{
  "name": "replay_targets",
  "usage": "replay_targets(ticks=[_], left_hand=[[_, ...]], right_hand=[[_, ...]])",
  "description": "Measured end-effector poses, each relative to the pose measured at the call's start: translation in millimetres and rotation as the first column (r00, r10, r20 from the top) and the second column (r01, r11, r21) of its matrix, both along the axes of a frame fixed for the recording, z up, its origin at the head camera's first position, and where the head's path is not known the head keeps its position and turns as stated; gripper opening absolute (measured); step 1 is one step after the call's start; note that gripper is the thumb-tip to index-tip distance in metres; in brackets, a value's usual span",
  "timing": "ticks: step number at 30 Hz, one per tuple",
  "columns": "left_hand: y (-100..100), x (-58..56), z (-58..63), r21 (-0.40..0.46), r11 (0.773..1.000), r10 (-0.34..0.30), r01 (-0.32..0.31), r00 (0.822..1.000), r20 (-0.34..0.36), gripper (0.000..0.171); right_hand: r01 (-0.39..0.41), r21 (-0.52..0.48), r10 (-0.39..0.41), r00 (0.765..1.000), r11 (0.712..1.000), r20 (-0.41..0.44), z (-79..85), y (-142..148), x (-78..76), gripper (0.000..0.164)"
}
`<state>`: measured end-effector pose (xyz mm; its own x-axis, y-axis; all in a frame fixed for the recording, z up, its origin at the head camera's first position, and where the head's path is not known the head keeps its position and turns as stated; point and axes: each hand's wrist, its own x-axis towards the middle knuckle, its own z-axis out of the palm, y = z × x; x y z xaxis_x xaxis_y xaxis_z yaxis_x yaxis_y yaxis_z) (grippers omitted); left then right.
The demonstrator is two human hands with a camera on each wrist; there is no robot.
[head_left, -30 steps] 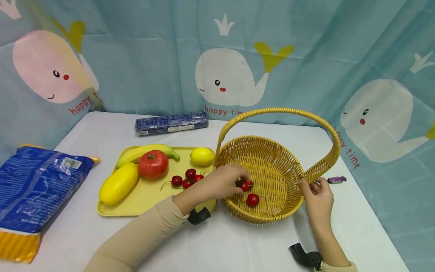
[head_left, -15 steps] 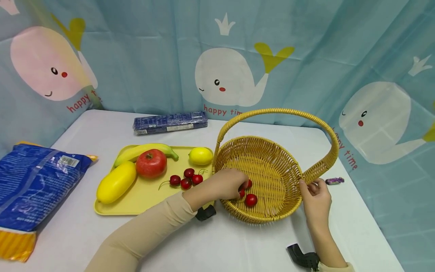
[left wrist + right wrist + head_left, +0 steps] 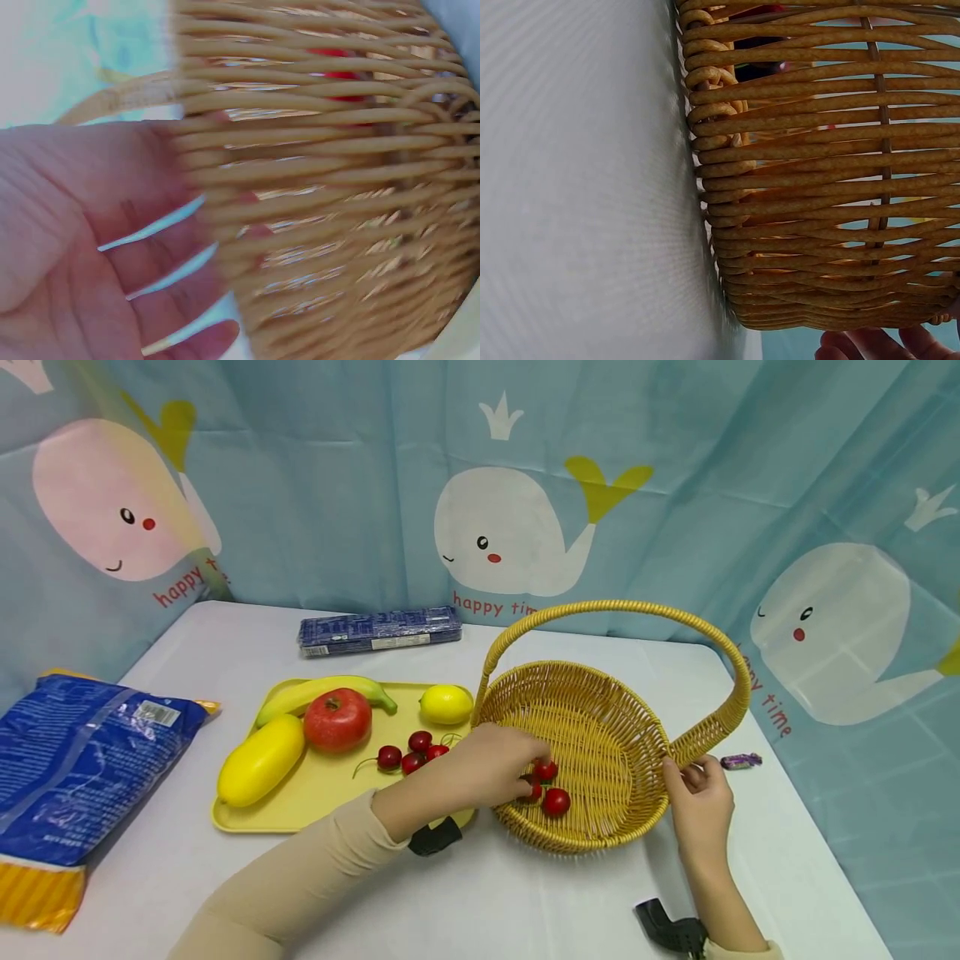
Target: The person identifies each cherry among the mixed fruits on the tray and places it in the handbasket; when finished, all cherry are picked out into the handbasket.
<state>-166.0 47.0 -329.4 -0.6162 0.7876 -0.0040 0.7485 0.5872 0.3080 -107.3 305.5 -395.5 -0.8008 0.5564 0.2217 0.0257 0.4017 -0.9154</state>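
A woven wicker basket (image 3: 600, 735) with a tall arched handle sits on the white table. My left hand (image 3: 498, 768) reaches over its left rim, fingertips beside the red cherries (image 3: 557, 802) on the basket floor. In the left wrist view the fingers of that left hand (image 3: 97, 225) look extended with gaps between them, their tips behind the basket wall (image 3: 330, 165). My right hand (image 3: 701, 806) pinches the right rim at the handle's base. Only a few of its fingertips (image 3: 870, 346) show in the right wrist view, below the wicker.
Left of the basket, a yellow tray (image 3: 330, 802) bears a banana (image 3: 300, 697), a red apple-like fruit (image 3: 337, 720), a yellow oblong fruit (image 3: 260, 762), a lemon (image 3: 446, 704) and several cherries (image 3: 389, 757). Around it lie a blue bag (image 3: 82, 768), a blue packet (image 3: 380, 631) and a purple-wrapped candy (image 3: 741, 761).
My left hand has shifted slightly within the basket, and a dark cherry by its fingers now lies lower, near the other cherries. The right hand keeps its hold on the rim.
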Motion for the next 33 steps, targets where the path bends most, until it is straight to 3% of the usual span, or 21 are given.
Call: replay_targets(ticks=[4,8,14,17,20,25,33], left_hand=[[-28.2,6.3,10.8,0.171,0.985,-0.048,0.035,0.996,0.072,0.026],[-62.8,5.3,8.1,0.269,0.962,-0.088,0.038,0.98,0.177,0.028],[-106.3,-1.4,-13.8,0.252,0.963,0.006,-0.096,0.942,0.337,0.027],[-119.7,-1.8,-24.9,0.225,0.962,0.057,-0.152,0.923,0.38,0.028],[-128.4,-0.7,-34.0,0.208,0.961,0.091,-0.182,0.918,0.385,0.03],[-134.8,1.8,-44.0,0.2,0.963,0.092,-0.181,0.917,0.388,0.033],[-133.1,1.4,-57.0,0.177,0.973,0.083,-0.146,0.944,0.319,0.032]], right_hand=[[-0.003,0.015,0.003,1.0,1.0,0.009,-1.4,1.7,-2.2,0.03],[0.001,0.014,-0.001,1.0,1.0,0.013,-2.3,4.6,-2.9,0.03],[0.019,0.006,-0.019,1.0,1.0,0.021,-1.4,8.0,-0.9,0.029],[0.029,0.003,-0.029,0.999,1.0,0.033,-0.6,7.7,1.4,0.028],[0.031,0.0,-0.031,0.999,1.0,0.038,-0.5,6.2,2.9,0.029],[0.032,0.004,-0.032,0.998,0.999,0.045,-1.3,4.1,3.0,0.031],[0.011,-0.036,-0.01,1.0,0.999,0.028,-2.8,3.2,-2.0,0.027]])
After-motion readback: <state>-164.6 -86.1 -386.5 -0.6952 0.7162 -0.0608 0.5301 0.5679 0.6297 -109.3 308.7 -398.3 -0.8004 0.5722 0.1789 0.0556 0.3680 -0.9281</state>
